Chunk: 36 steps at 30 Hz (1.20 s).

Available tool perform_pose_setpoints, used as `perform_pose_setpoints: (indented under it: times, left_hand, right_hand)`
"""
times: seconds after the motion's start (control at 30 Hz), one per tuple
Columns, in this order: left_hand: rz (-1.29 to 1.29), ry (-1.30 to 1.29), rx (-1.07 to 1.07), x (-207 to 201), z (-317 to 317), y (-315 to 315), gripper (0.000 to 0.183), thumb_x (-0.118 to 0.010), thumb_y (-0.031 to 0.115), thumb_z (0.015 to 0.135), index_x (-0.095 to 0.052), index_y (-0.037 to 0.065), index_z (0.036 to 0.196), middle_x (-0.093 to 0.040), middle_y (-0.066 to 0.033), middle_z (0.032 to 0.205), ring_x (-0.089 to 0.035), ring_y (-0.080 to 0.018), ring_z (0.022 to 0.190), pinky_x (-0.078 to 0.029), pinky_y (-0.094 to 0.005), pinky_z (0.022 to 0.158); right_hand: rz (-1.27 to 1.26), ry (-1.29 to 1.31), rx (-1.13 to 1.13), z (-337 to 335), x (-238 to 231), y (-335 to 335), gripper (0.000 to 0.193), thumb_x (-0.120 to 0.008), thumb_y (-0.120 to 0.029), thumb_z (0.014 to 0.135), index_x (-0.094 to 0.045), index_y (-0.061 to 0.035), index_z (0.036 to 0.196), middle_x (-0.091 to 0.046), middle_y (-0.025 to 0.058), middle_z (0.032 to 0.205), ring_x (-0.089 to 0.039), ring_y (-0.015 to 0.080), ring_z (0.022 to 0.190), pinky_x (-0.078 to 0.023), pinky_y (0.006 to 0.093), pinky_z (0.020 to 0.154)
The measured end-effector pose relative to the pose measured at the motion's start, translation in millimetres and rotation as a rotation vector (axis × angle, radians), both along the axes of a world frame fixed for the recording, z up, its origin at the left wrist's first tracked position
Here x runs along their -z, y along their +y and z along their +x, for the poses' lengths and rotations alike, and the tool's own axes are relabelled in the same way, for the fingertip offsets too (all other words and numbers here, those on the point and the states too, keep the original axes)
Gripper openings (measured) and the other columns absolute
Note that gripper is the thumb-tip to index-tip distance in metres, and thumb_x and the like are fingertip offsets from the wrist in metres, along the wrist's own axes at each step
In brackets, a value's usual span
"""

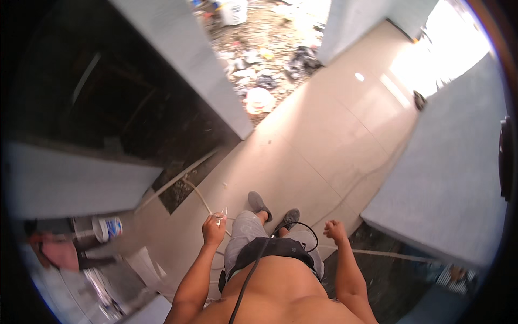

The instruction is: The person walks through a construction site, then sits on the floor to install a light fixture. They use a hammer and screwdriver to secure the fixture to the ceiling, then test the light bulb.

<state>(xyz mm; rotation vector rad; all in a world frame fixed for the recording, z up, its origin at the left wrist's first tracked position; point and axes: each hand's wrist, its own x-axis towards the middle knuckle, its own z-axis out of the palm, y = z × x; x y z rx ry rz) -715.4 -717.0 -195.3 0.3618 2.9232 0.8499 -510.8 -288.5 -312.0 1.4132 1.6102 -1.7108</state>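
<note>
My left hand (214,230) is closed around a pale cord (198,193), with thin white ends sticking up past the fingers. The cord runs from the doorway edge on the left to the hand, and a pale loop hangs beside my left leg. My right hand (336,231) hangs in the air to the right of my legs, its fingers curled in, with nothing seen in them. A black cable (251,275) passes down over my bare torso and loops at my waist.
Glossy beige tiles (324,135) cover the floor ahead. Grey walls (437,178) stand on both sides. Beyond an opening lies littered ground with a white basket (233,12). At lower left, another person in a pink top (60,254) is near a white bucket (108,229).
</note>
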Motion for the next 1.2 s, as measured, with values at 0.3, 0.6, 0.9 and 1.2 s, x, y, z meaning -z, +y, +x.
perform_pose_setpoints:
  times: [0.3,0.6,0.9,1.2]
  left_hand:
    - [0.052,-0.064,-0.467,-0.8,-7.5,-55.2,0.017,-0.065,0.019,0.082,-0.064,0.003,0.086,-0.065,-0.0126,0.085,-0.062,-0.0332,0.081,-0.049,-0.0409,0.072]
    - [0.061,-0.099,-0.646,-3.1,-70.6,-105.6,0.015,-0.064,0.02,0.083,-0.063,0.006,0.087,-0.065,-0.0133,0.085,-0.062,-0.0335,0.08,-0.049,-0.0397,0.07]
    - [0.054,0.027,-0.977,-26.8,-118.2,-128.2,0.014,-0.063,0.017,0.084,-0.062,0.004,0.089,-0.064,-0.0137,0.085,-0.062,-0.0326,0.078,-0.049,-0.0384,0.069]
    - [0.2,0.218,-1.376,-22.2,-96.1,-143.4,0.011,-0.065,0.012,0.084,-0.062,0.002,0.087,-0.065,-0.0138,0.084,-0.064,-0.0296,0.073,-0.049,-0.0361,0.064]
  right_hand:
    - [0.25,0.147,-0.364,-252.4,-86.7,1.2,0.029,-0.054,-0.023,0.09,-0.058,0.0015,0.104,-0.062,0.0099,0.08,-0.062,0.0162,0.063,-0.048,0.0266,0.052]
    - [0.202,0.266,-0.753,-337.7,-74.9,-88.9,0.025,-0.056,-0.019,0.089,-0.062,0.0035,0.098,-0.064,0.0093,0.077,-0.063,0.0163,0.061,-0.049,0.0257,0.053]
    - [0.436,0.892,-2.039,-498.2,-34.1,-191.0,0.021,-0.055,-0.014,0.085,-0.063,0.0051,0.089,-0.065,0.0167,0.081,-0.066,0.0227,0.071,-0.053,0.0331,0.061]
    - [-0.165,0.252,-1.344,-655.9,-66.3,-328.6,0.023,-0.054,-0.019,0.091,-0.059,-0.0013,0.105,-0.064,0.0093,0.078,-0.062,0.0163,0.062,-0.048,0.0269,0.054]
